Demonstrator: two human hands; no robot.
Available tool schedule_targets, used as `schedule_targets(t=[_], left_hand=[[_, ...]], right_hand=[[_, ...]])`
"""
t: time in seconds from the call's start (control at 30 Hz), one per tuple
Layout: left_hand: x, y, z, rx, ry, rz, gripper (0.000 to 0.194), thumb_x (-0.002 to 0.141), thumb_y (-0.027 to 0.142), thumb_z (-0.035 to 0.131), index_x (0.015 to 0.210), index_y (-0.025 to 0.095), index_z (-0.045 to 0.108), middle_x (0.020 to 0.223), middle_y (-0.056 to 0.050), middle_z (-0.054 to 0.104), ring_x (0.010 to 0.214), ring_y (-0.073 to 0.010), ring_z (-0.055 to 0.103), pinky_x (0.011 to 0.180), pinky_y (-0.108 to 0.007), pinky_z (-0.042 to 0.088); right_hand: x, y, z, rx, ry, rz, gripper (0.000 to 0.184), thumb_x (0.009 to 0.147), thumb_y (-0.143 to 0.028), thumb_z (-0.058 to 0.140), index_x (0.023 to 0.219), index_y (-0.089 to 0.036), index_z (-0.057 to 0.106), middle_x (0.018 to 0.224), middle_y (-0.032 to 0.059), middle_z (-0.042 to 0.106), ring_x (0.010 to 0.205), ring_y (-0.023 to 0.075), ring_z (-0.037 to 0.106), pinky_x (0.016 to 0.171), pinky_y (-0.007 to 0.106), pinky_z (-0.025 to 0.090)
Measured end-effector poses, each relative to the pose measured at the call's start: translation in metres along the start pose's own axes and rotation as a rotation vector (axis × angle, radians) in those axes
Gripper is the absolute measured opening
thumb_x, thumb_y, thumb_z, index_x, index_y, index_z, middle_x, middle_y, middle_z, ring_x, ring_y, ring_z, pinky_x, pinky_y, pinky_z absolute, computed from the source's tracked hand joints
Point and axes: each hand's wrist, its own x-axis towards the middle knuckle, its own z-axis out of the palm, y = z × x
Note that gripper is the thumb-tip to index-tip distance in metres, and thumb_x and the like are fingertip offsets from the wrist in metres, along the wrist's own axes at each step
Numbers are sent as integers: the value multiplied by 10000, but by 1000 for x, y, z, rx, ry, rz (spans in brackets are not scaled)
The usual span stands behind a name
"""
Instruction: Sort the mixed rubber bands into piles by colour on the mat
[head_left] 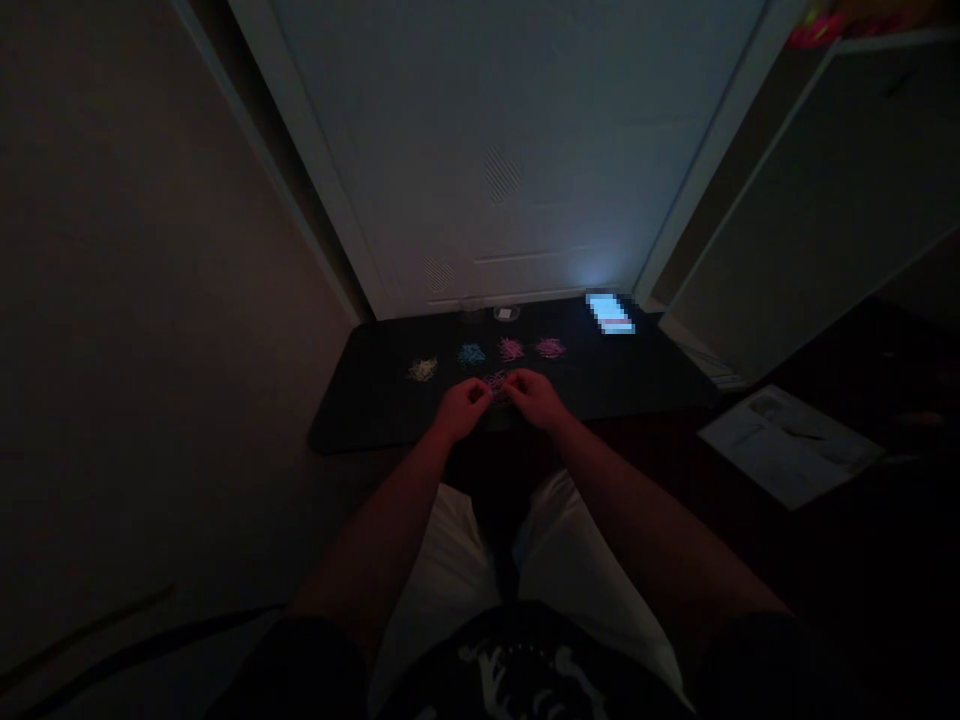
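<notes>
Both my hands are at the near middle of a dark low table, over a purplish pile of thin small pieces. My left hand is closed in a pinch at the pile's left side. At its right side my right hand pinches too, thumb and fingertips together. Whatever either pinch holds is too small and dim to make out. Behind the hands lie a pale yellow pile, a blue pile, a pink pile and a pinkish-purple pile of similar thin pieces.
A lit phone lies at the table's back right, its screen blurred. A small round clear item sits at the back edge, against a white door-like panel. Right of the table, a pale flat sheet lies lower down.
</notes>
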Motion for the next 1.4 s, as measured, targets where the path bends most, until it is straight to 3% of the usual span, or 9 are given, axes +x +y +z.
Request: schedule_targets(t=[0.17, 0.33, 0.6, 0.83, 1.03, 1.13, 1.4], left_hand=[[0, -2, 0, -35, 19, -15, 144, 756, 293, 522, 732, 157, 563, 692, 13, 564, 637, -104, 505, 605, -216, 394], [0, -5, 0, -61, -5, 7, 184, 761, 334, 526, 747, 158, 578, 722, 4, 588, 669, -112, 527, 629, -223, 409], [0, -2, 0, -16, -15, -28, 157, 743, 310, 543, 740, 160, 588, 704, 7, 592, 646, -110, 525, 614, -224, 404], [-1, 3, -3, -30, -7, -36, 126, 728, 280, 550, 706, 158, 575, 671, 14, 574, 624, -107, 508, 604, -224, 393], [-1, 3, -4, -52, -15, -18, 150, 740, 302, 545, 713, 158, 578, 677, 12, 575, 627, -107, 512, 601, -221, 395], [-1, 2, -4, -67, -11, -12, 135, 734, 287, 550, 708, 156, 574, 681, 12, 575, 631, -106, 515, 607, -221, 398], [-2, -1, -2, -93, 46, -25, 174, 745, 330, 548, 738, 159, 582, 682, 10, 582, 632, -108, 522, 595, -217, 408]], right_hand=[[1, 6, 0, 83, 43, 26, 185, 728, -355, 517, 702, -173, 530, 606, -20, 520, 558, 107, 465, 540, 227, 372], [-1, 4, 3, -2, -84, -43, 207, 719, -362, 563, 800, -174, 598, 696, 1, 575, 630, 119, 502, 604, 241, 394], [-1, -1, 4, -114, -45, -56, 101, 740, -257, 510, 681, -178, 534, 663, -12, 546, 616, 116, 476, 595, 237, 370], [-1, 1, 4, 0, 18, -17, 140, 764, -303, 491, 701, -181, 519, 653, -19, 519, 615, 117, 473, 590, 235, 375], [-3, -5, 3, -60, -70, -68, 158, 770, -303, 490, 689, -179, 544, 664, -10, 545, 629, 119, 485, 607, 240, 374], [-2, -6, 2, -108, -50, -63, 175, 770, -289, 479, 642, -178, 525, 627, -14, 522, 603, 115, 467, 587, 239, 355], [-1, -1, -2, 216, 101, 80, 231, 760, -380, 480, 625, -194, 455, 528, -46, 435, 476, 93, 397, 470, 222, 319]])
